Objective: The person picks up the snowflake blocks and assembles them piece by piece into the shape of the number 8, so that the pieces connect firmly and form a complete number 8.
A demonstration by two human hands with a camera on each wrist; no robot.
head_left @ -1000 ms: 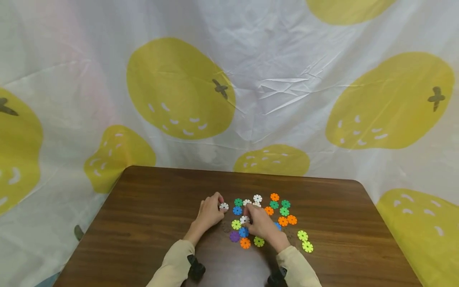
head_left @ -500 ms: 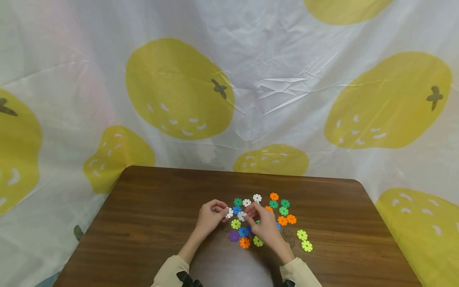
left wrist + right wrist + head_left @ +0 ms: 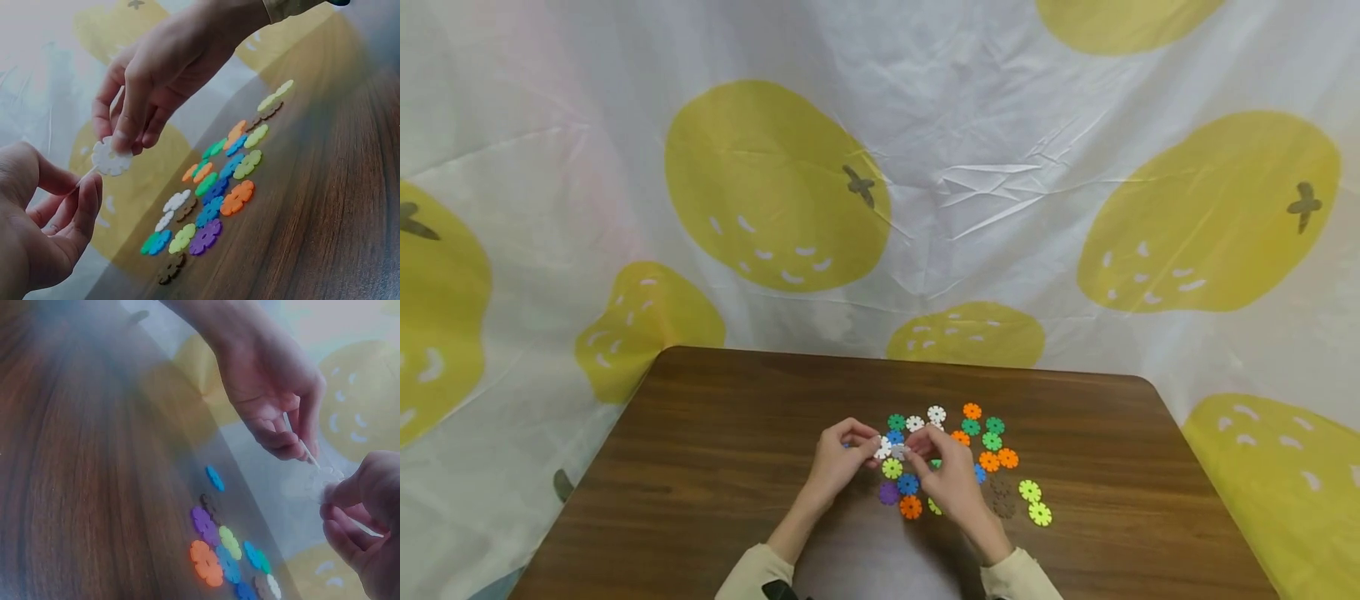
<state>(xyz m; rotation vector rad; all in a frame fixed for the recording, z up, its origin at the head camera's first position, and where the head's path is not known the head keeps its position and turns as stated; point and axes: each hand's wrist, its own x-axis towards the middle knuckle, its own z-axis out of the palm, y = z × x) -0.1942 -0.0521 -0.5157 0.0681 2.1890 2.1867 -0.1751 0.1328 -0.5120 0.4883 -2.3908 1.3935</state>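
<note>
My left hand (image 3: 837, 462) pinches a white notched plastic disc (image 3: 883, 447) between thumb and fingers. Facing it, my right hand (image 3: 953, 479) pinches a second white notched disc (image 3: 111, 156) by its edge. Both discs are up off the table and meet at their rims. In the left wrist view the left hand's disc (image 3: 86, 176) shows edge-on, set crosswise to the other one, which is seen flat. The right wrist view shows the same meeting point, with the right hand's disc (image 3: 320, 482) washed out and partly covered by fingertips.
Below the hands, several notched discs lie on the brown wooden table (image 3: 730, 467): purple (image 3: 889, 493), orange (image 3: 911, 507), blue (image 3: 907, 484), green (image 3: 897, 422), brown (image 3: 1003, 504) and yellow-green (image 3: 1040, 513). A fruit-print cloth (image 3: 970, 250) hangs behind the table's far edge.
My left hand has come right and nearer with its white disc. My right hand has raised the other white disc from among the pieces, and the two discs have come together.
</note>
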